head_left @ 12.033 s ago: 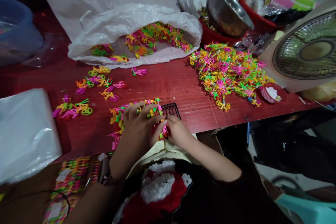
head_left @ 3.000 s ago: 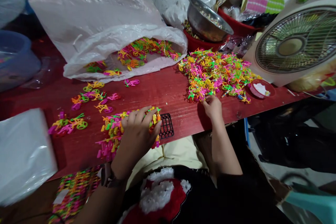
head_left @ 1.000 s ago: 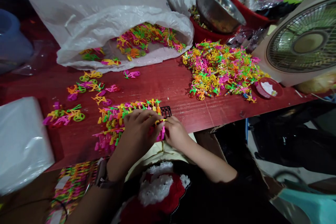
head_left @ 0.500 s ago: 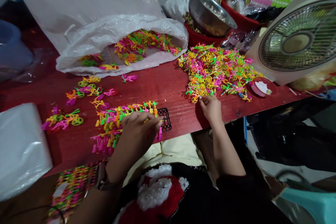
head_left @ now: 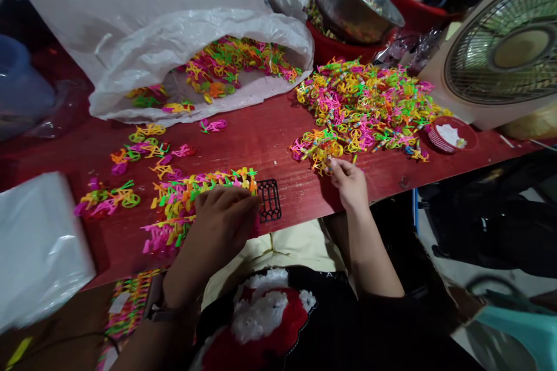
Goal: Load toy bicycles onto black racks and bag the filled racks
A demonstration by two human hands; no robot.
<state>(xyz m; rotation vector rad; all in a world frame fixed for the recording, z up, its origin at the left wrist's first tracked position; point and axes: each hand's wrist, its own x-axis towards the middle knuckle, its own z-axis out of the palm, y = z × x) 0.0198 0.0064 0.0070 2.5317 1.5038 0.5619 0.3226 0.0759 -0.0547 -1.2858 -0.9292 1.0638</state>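
My left hand (head_left: 228,214) lies bent over rows of small bright plastic toys (head_left: 174,208), beside a black plastic grid (head_left: 270,200). Its fingers are curled together, and whatever they hold is hidden beneath them. At the near edge of a big heap of the same toys (head_left: 361,104), pink, yellow, green and orange, my right hand (head_left: 350,182) pinches a small plastic toy (head_left: 324,167) between thumb and fingertips. Some of the toys look like tiny bicycles with spoked wheels.
A white plastic bag (head_left: 183,29) spills more toys at the back. Loose toys (head_left: 152,151) lie on the red table (head_left: 252,139). Beyond the heap are a metal bowl (head_left: 352,6), a fan (head_left: 513,52) and a small red dish (head_left: 467,133). A plastic packet (head_left: 39,243) is at left.
My right hand has drawn some toys nearer and left from the heap's edge. The left hand's fingers have curled down, and the thin piece at its fingertips is now out of sight.
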